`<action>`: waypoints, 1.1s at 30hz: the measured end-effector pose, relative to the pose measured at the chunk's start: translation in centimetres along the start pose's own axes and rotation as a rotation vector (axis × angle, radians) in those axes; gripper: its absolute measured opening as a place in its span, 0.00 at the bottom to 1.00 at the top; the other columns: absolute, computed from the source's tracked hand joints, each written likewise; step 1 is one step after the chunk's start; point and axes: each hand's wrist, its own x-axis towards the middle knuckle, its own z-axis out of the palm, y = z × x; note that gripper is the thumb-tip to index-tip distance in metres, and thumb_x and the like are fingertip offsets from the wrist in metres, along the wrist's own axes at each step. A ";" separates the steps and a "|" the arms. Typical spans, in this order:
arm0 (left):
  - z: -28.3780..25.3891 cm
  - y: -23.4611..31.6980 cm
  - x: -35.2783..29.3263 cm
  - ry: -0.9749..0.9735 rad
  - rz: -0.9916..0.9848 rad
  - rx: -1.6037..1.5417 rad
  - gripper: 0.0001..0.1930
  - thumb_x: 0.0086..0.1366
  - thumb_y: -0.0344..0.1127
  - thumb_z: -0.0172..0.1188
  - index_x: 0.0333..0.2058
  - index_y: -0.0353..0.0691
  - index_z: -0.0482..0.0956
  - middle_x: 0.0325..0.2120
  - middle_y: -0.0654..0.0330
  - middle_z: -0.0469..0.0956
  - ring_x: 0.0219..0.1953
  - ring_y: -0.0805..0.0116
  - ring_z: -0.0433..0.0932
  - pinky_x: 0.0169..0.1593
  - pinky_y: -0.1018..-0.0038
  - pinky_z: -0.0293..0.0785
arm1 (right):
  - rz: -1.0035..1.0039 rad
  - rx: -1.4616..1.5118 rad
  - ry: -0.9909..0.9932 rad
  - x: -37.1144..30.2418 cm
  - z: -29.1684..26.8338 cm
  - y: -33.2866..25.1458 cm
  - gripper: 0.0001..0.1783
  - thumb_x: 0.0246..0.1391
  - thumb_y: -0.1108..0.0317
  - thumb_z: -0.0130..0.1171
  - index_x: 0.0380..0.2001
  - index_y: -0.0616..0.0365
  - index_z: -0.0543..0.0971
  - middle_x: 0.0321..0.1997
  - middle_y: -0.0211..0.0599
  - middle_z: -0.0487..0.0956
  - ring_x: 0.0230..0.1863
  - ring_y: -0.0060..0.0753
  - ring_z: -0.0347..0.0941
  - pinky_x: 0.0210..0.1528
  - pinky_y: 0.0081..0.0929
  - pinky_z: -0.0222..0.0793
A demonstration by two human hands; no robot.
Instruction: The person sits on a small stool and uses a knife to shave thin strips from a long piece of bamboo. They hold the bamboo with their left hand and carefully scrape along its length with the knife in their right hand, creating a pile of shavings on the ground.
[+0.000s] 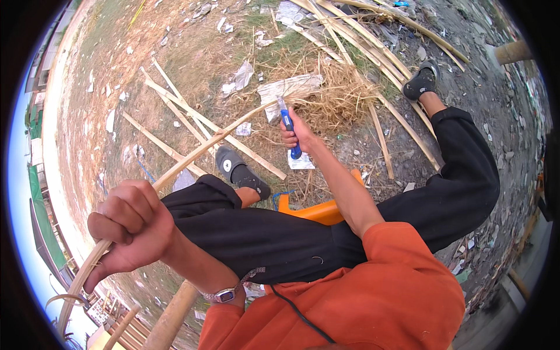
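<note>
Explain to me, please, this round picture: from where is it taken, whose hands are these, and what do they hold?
This shows no robot, but a person working bare-handed. A wide fisheye camera on that person's head looks down, so straight edges bend near the rim. The left hand grips a long bamboo strip, which slants up across the view. The right hand holds a blue utility knife, its blade close to the strip; I cannot tell whether they touch. On the littered ground lie other bamboo strips and a heap of pale shavings.
</note>
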 end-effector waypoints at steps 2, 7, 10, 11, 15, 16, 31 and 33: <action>-0.1 0.1 0.0 0.003 0.007 -0.003 0.36 0.45 0.80 0.41 0.12 0.49 0.50 0.07 0.72 0.45 0.10 0.80 0.40 0.16 0.78 0.36 | -0.188 -0.451 0.211 0.0 1.5 0.1 0.34 0.56 0.34 0.31 0.16 0.54 0.64 0.08 0.22 0.57 0.10 0.17 0.52 0.12 0.19 0.49; -0.6 0.2 -0.1 0.056 -0.004 -0.047 0.36 0.44 0.80 0.42 0.12 0.49 0.49 0.07 0.72 0.44 0.11 0.79 0.40 0.18 0.77 0.36 | -0.503 -1.194 0.574 -0.7 7.3 -0.8 0.39 0.58 0.40 0.30 0.18 0.65 0.75 0.17 0.50 0.73 0.25 0.46 0.72 0.33 0.39 0.66; -0.9 0.4 -0.1 0.138 -0.002 -0.069 0.37 0.43 0.80 0.42 0.12 0.49 0.49 0.08 0.72 0.43 0.12 0.79 0.39 0.19 0.77 0.36 | -0.258 -1.378 0.696 -3.1 11.1 -2.8 0.37 0.60 0.45 0.30 0.26 0.68 0.79 0.27 0.64 0.75 0.37 0.61 0.73 0.44 0.49 0.66; -0.9 0.5 -0.1 0.166 -0.005 -0.070 0.37 0.43 0.80 0.42 0.12 0.49 0.48 0.08 0.72 0.42 0.13 0.79 0.38 0.19 0.77 0.35 | -0.230 -1.395 0.713 -3.3 11.3 -2.9 0.37 0.59 0.44 0.30 0.26 0.68 0.79 0.27 0.64 0.75 0.36 0.62 0.73 0.43 0.50 0.66; -0.7 0.6 -0.3 0.363 0.053 0.042 0.37 0.44 0.81 0.39 0.12 0.48 0.48 0.08 0.71 0.43 0.12 0.79 0.38 0.18 0.77 0.35 | -0.401 -1.432 0.693 -4.7 13.1 -1.9 0.37 0.60 0.45 0.31 0.24 0.69 0.78 0.25 0.64 0.75 0.32 0.63 0.72 0.40 0.51 0.66; -0.7 0.5 -0.2 0.343 0.065 0.037 0.37 0.45 0.81 0.38 0.12 0.48 0.48 0.07 0.70 0.43 0.12 0.79 0.39 0.18 0.77 0.35 | -0.405 -1.431 0.722 -4.7 13.1 -1.5 0.36 0.60 0.45 0.31 0.26 0.67 0.79 0.26 0.63 0.75 0.33 0.63 0.72 0.40 0.51 0.66; -0.6 0.2 0.1 0.301 0.091 0.029 0.37 0.47 0.80 0.36 0.13 0.47 0.49 0.08 0.70 0.44 0.12 0.79 0.39 0.18 0.77 0.35 | -0.299 -1.419 0.830 -3.3 9.5 -0.2 0.36 0.60 0.45 0.30 0.28 0.66 0.79 0.26 0.64 0.75 0.34 0.63 0.73 0.40 0.51 0.66; -0.1 0.4 0.0 0.364 0.082 0.055 0.37 0.46 0.81 0.36 0.13 0.48 0.48 0.08 0.70 0.43 0.12 0.79 0.38 0.19 0.77 0.35 | -0.175 -1.446 0.836 -3.5 6.9 -0.7 0.36 0.60 0.46 0.30 0.28 0.67 0.79 0.27 0.65 0.75 0.35 0.63 0.73 0.42 0.51 0.66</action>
